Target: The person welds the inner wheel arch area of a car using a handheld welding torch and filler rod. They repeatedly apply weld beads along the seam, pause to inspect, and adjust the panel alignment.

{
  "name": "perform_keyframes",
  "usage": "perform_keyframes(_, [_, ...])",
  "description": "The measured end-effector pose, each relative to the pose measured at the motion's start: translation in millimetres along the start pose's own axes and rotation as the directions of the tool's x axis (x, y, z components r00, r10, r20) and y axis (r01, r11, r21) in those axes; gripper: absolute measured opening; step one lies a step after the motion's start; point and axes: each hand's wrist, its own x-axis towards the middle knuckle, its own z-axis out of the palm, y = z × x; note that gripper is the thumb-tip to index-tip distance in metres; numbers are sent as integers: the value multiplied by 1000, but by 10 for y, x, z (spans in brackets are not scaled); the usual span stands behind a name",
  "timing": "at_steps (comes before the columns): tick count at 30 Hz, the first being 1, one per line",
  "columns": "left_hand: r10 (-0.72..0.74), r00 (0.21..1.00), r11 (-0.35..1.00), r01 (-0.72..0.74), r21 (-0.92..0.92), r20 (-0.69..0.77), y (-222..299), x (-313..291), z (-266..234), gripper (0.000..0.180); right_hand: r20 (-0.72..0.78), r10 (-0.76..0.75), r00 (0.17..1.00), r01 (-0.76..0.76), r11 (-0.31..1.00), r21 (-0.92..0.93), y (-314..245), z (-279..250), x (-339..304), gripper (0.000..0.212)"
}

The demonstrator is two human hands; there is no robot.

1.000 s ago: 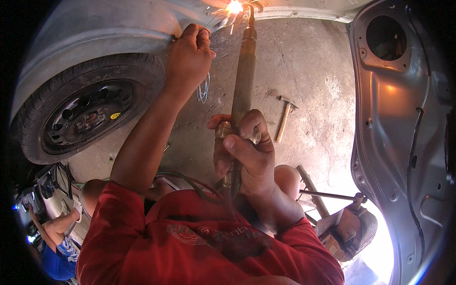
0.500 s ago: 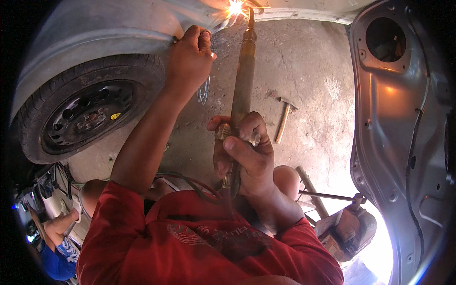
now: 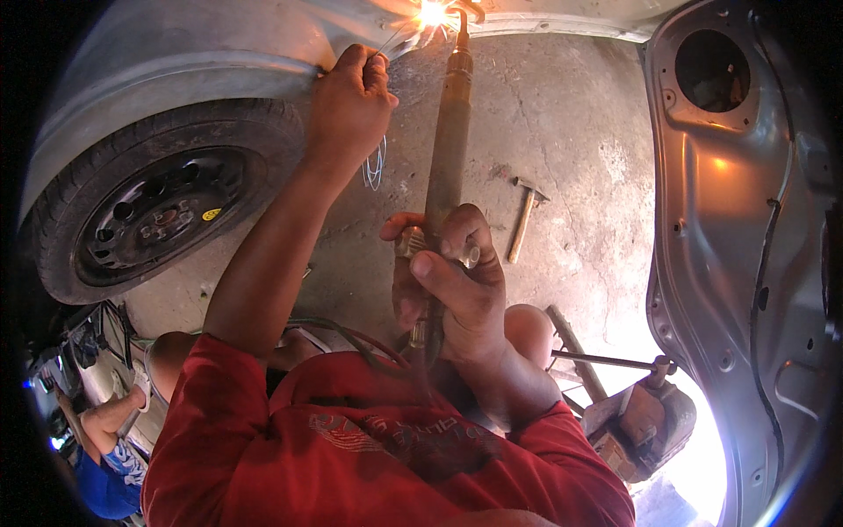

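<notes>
My right hand is wrapped round the handle of a gas welding torch, close to its valve knobs. The torch points away from me, and its bent tip ends beside a bright, sparking glow on the lower edge of a grey car body. Pinched in my left hand is a thin wire rod, whose far end reaches toward the glow. A loose coil of thin wire hangs below that hand. The glare hides the exact spot where rod and flame meet.
A black car wheel stands at left. An open car door rises at right. On the concrete floor lies a hammer. Hoses run by my lap. A metal stand is at lower right; another person is at lower left.
The torch tip and the glow have shifted very slightly left. My left hand has edged a little up and left with the rod. Both grips look the same.
</notes>
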Motion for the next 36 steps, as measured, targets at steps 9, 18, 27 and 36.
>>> perform_keyframes(9, [-1, 1000, 1000, 1, -5, 17, -2, 29, 17, 27, -21, 0, 1000, -1, 999, -35, -14, 23, 29, 20])
perform_keyframes(18, [29, 1000, 999, -29, 22, 10, -18, 24, 20, 28, 23, -11, 1000, 11, 1000, 23, -7, -31, 52, 24])
perform_keyframes(27, [-9, 1000, 1000, 8, 19, 29, 32, 12, 6, 29, 32, -26, 999, 26, 1000, -10, 12, -34, 62, 23])
perform_keyframes(36, [-8, 999, 999, 7, 40, 35, 59, 25, 0, 29, 14, -20, 1000, 20, 999, -35, 6, -10, 56, 21])
